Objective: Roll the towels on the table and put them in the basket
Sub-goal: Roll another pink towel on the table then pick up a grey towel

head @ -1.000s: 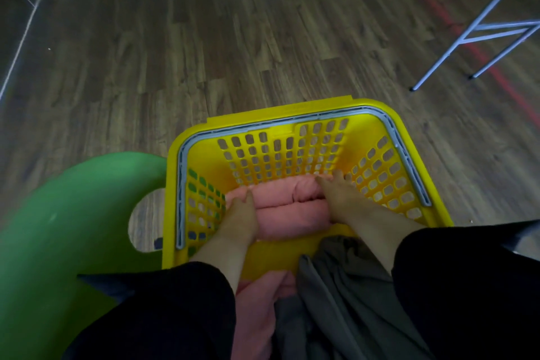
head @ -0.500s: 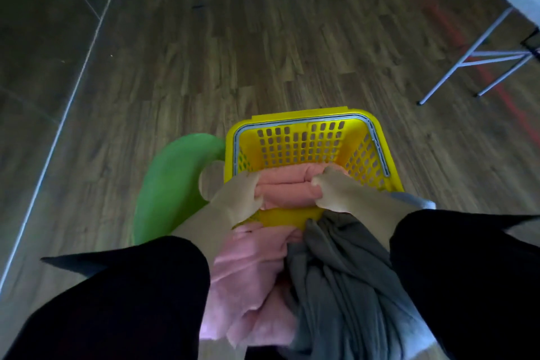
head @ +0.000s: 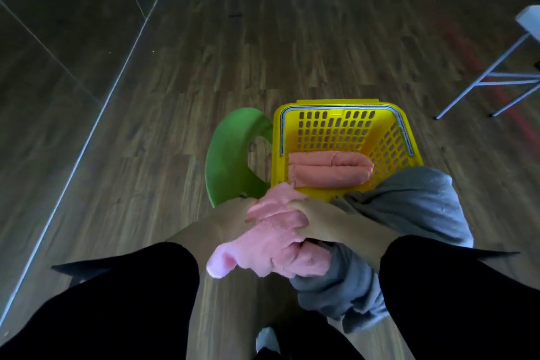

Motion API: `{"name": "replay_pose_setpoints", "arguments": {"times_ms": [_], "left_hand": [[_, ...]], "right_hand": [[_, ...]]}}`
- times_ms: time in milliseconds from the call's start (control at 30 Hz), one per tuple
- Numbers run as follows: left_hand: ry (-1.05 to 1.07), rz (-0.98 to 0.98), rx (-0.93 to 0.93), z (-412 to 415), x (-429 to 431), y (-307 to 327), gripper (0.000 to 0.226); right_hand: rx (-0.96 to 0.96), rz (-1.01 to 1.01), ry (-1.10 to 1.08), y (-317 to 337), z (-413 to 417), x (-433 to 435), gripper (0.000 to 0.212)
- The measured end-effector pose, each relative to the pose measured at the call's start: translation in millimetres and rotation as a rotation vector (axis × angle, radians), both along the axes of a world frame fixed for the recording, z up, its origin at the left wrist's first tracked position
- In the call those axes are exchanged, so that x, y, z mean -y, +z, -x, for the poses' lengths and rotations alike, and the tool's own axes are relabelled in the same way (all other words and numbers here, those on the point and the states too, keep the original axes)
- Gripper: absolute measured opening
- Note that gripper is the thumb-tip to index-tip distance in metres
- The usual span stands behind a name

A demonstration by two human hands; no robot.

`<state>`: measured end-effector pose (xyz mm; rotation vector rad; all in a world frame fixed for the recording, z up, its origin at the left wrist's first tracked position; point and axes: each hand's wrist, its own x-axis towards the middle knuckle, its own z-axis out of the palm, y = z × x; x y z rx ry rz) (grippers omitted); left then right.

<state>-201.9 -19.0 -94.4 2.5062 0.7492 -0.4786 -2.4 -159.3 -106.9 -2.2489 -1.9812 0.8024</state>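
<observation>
Clutching loose towel (head: 271,238) from 3 o'clock with right grip (head: 317,221); left grip (head: 244,209) buried at 9 o'clock, cannot tell. At 12 o'clock, rolled towel (head: 330,171) inside basket (head: 336,103).

Both hands off rolled pink towel (head: 330,169), withdrawn from basket (head: 336,104). Right hand (head: 315,222) now grips loose pink towel (head: 271,240) outside basket's near rim; left hand (head: 247,206) under it.

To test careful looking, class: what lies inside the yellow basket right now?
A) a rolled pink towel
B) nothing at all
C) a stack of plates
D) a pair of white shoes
A: a rolled pink towel lies inside the yellow basket, against its near wall.
</observation>
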Motion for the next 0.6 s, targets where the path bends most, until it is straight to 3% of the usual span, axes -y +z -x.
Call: {"name": "replay_pose_setpoints", "arguments": {"times_ms": [267, 433, 533, 600], "left_hand": [[0.055, -0.027, 0.071, 17.6, 17.5, -7.1, 0.019], [0.059, 0.02, 0.151, 25.5, 20.6, 1.8, 0.016], [0.075, 0.032, 0.273, 21.3, 16.7, 22.3, 0.024], [0.094, 0.049, 0.38, 12.6, 15.8, 40.3, 0.03]], "right_hand": [[0.136, -0.034, -0.01, -9.0, 48.9, 9.3, 0.038], [0.048, -0.028, -0.101, 19.6, 46.2, 15.3, 0.013], [-0.022, -0.089, -0.157, 44.4, 28.2, 24.9, 0.026], [-0.055, -0.14, -0.226, 67.0, 12.1, 30.0, 0.015]]}}
